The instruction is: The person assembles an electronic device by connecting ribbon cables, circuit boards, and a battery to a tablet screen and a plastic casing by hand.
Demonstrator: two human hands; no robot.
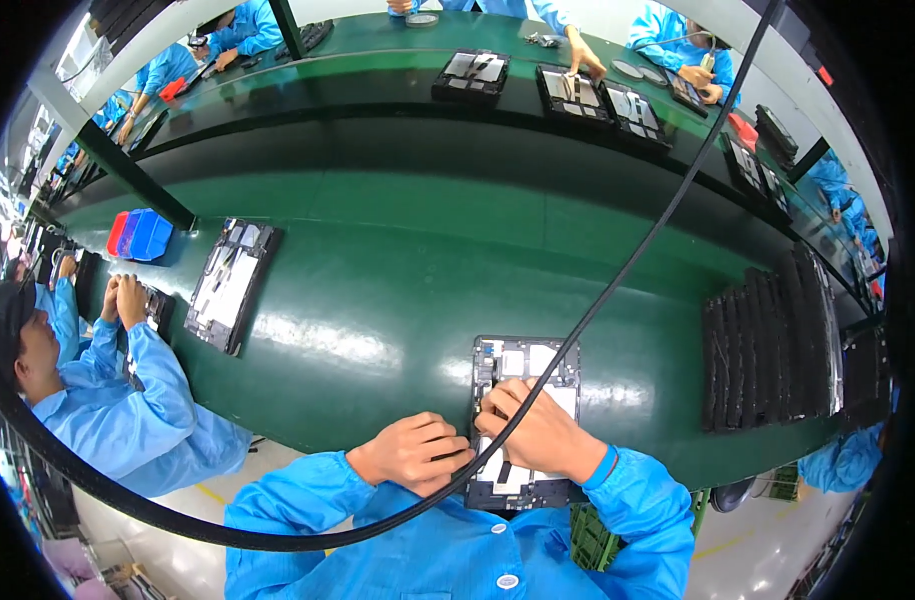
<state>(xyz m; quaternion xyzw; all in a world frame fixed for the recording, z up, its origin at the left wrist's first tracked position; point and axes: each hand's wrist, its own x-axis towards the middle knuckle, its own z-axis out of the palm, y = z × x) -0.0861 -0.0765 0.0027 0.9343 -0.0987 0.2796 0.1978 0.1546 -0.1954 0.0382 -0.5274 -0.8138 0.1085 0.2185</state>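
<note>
An opened tablet (514,362) with a black frame and pale inner panels lies on the green bench in front of me. Its lower end is close to my body. My left hand (415,452) is closed, fingers curled together against the tablet's left edge; its thumb is hidden. Over the tablet's middle, my right hand (546,432) bends its fingers into a pinch. Whatever it pinches is hidden beneath the fingers. A dark strip (505,470) shows on the panel below that hand. A thick black cable (618,280) crosses the view in front of my right hand.
Another opened tablet (232,285) lies to the left, near blue and red bins (143,234). A row of black tablet housings (768,350) stands at the right. A co-worker (108,390) sits at left; others work across the raised far bench (378,80).
</note>
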